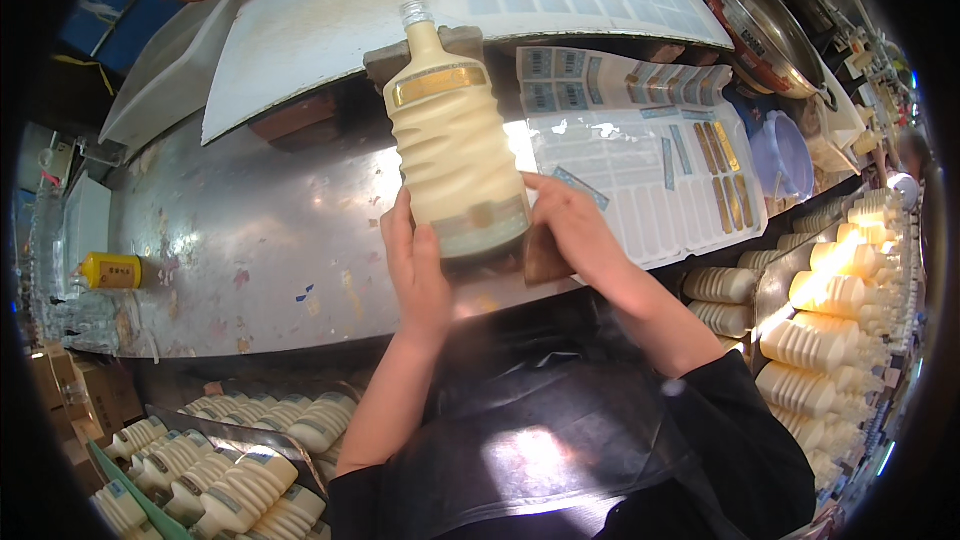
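A cream-coloured ribbed bottle (452, 150) leans neck-away in front of me, its clear threaded mouth bare. A gold label (437, 86) crosses its shoulder, and a pale translucent label (470, 227) lies on the smooth band near its base. My left hand (415, 270) is closed on the lower left side, thumb toward the front. On the lower right edge my right hand (575, 230) grips the bottle with curled fingers, some hidden. Behind the bottle's neck sits a worn block (462, 44); a brown block (545, 258) shows beside my right hand.
Sticker sheets (640, 180) with gold and blue labels lie right of the bottle on the metal table (250, 270). A purple basin (782, 155) and a large pan (765, 25) stand at right. Crates of bottles (245, 485) flank me. A yellow container (110, 270) sits far left.
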{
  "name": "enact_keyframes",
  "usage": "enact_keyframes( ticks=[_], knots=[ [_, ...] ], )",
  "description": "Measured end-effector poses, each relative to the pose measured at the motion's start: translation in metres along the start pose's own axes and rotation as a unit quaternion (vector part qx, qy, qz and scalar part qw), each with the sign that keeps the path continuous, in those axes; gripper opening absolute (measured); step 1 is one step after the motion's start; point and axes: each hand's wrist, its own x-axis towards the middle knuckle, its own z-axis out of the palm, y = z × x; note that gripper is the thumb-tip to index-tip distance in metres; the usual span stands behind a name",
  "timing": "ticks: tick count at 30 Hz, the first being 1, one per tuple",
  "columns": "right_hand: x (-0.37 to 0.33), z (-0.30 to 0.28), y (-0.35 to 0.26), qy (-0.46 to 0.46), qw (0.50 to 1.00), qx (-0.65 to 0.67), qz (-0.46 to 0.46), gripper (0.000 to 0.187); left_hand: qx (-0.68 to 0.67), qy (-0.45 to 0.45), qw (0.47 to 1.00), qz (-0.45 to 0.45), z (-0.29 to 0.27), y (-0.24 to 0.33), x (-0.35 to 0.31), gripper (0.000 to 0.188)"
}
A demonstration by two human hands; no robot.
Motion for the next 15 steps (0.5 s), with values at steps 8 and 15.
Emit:
enact_keyframes(
  ticks=[8, 15],
  knots=[
    [-0.027, 0.005, -0.055, 0.132, 0.959, -0.089, -0.234, 0.018, 0.097, 0.018, 0.992, 0.072, -0.009, -0.002, -0.002, 0.084],
    [-0.044, 0.021, -0.065, -0.012, 0.766, -0.373, -0.523, 0.035, 0.176, 0.099, 0.964, 0.174, -0.006, 0.015, 0.007, 0.073]
  ],
)
